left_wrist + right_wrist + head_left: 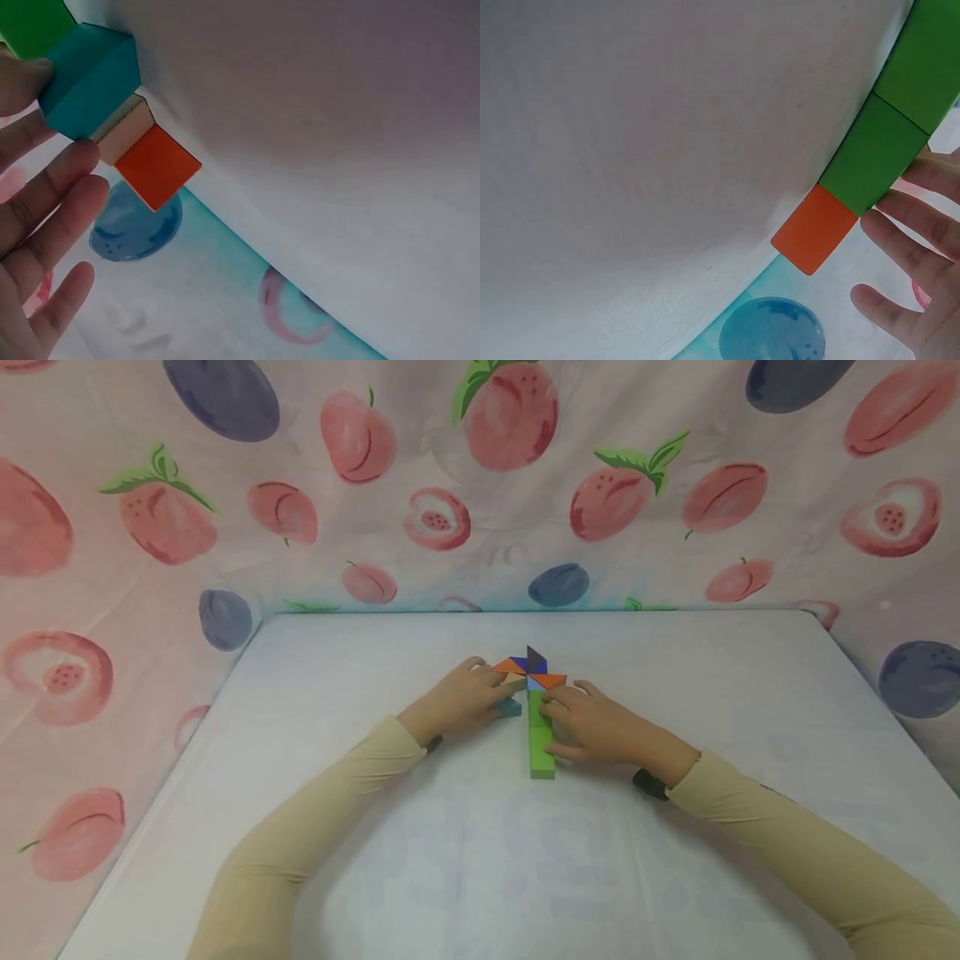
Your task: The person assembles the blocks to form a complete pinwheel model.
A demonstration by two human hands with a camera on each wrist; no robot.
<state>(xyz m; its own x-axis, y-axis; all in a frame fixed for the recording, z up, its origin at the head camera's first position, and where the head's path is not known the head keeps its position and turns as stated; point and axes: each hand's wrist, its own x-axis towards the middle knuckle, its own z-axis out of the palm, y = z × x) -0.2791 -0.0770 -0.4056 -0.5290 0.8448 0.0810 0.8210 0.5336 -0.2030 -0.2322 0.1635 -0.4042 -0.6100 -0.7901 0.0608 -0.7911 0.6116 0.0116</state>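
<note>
Near the far side of the table, several coloured triangular blocks form a pinwheel: an orange block [555, 680] on the right, a dark purple block [535, 657] at the back, a natural wood block [514, 680] on the left. Two green blocks [542, 750] lie end to end like a stem toward the front. My left hand [461, 697] pinches a teal block [91, 81] between thumb and fingers, beside the wood block and left of the stem. My right hand [600, 722] rests its fairly straight fingertips along the right side of the green blocks.
The blocks lie on a white-covered table [450, 860]. A curtain [480, 552] with a fruit print hangs behind it and along both sides. Dark wrist straps [650, 783] show below the sleeves.
</note>
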